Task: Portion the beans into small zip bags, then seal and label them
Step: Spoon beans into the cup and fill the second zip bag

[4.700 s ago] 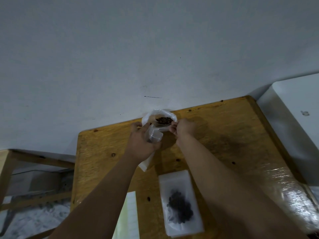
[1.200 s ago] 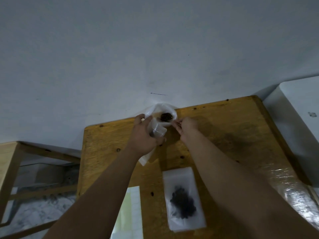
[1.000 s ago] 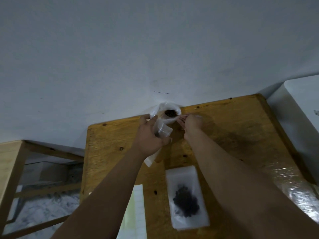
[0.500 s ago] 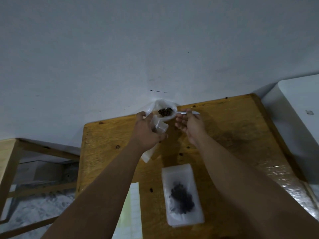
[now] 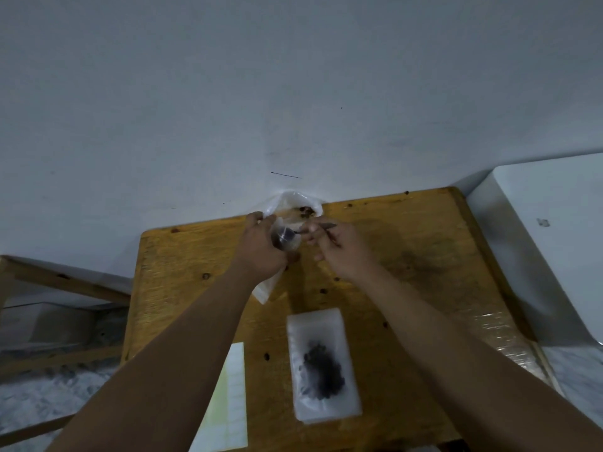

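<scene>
Wooden table [image 5: 408, 256] against pale wall [image 5: 293, 76]. At its far edge, open bean sack [image 5: 300, 207]. Just before that, left hand [image 5: 261, 252] curled round small zip bag [image 5: 287, 241]; right hand [image 5: 339, 252] pinching spoon [image 5: 326, 226], tip in the bag's mouth. Toward the near edge, filled zip bag [image 5: 323, 363] lying flat, label sheet [image 5: 228, 402] at its left.

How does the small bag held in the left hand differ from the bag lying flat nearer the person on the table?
The held bag is gripped by the left hand, mouth open, with the spoon in the right hand at it; the flat bag lies untouched on the table. The held bag's hanging lower end looks empty; the flat bag holds a dark heap of beans. Both are small, clear plastic.
</scene>
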